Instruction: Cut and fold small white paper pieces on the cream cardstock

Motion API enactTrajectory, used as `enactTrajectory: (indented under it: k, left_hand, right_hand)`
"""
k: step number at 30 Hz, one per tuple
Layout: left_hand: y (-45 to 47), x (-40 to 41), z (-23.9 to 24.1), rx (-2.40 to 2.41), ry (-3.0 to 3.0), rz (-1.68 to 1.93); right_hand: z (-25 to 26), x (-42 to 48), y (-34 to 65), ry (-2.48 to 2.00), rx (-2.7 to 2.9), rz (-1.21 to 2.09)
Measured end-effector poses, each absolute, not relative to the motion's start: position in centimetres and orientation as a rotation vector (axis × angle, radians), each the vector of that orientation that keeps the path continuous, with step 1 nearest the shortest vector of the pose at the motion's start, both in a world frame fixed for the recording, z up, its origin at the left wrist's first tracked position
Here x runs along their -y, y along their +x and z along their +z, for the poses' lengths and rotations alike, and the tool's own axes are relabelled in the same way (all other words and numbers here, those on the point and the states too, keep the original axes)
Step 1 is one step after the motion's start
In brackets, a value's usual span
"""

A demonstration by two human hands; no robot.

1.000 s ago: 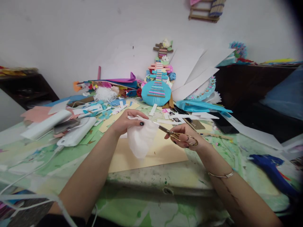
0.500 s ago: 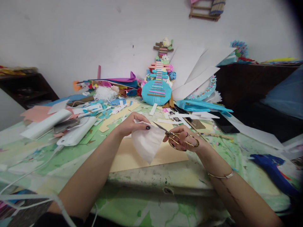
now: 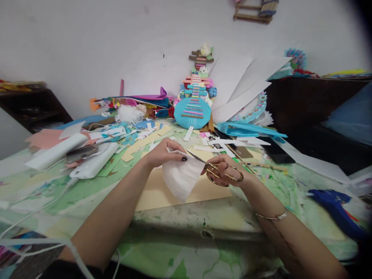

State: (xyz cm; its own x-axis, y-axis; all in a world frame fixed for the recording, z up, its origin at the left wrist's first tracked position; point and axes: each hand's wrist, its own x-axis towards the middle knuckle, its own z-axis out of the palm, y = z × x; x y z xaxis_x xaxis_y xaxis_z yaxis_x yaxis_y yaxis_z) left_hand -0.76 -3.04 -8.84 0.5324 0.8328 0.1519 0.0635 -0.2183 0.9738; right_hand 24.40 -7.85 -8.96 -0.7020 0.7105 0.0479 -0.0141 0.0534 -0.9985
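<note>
My left hand (image 3: 167, 153) pinches the top edge of a thin white sheet (image 3: 183, 178), soft like crepe paper or cloth, which hangs down to a point. In my right hand (image 3: 225, 170) is a pair of gold-handled scissors (image 3: 213, 166), with fingers through the loops. The blades point up and left along the sheet's upper right edge, their tip close to my left thumb. Whether the blades are parted is hard to tell. Below the sheet a cream-coloured board (image 3: 154, 190) lies at the table's front edge.
A blue paper lute (image 3: 192, 116) leans at the back wall. White devices with a cable (image 3: 94, 161) lie to the left, beside paper scraps. At right are a dark phone (image 3: 276, 150) and a blue glue gun (image 3: 334, 209). Light blue folded paper (image 3: 250, 130) lies behind.
Almost nothing differs. My left hand and the white sheet have shifted very slightly to the right, nearer the scissors, and the camera view has moved a little.
</note>
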Motion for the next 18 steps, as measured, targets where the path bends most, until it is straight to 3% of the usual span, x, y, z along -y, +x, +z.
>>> enactTrajectory:
  k: [18]
  left_hand:
    - [-1.37,3.13,-8.21,-0.672,1.557,0.957]
  right_hand:
    - [-8.78,7.46,24.13,-0.988,1.607,1.74]
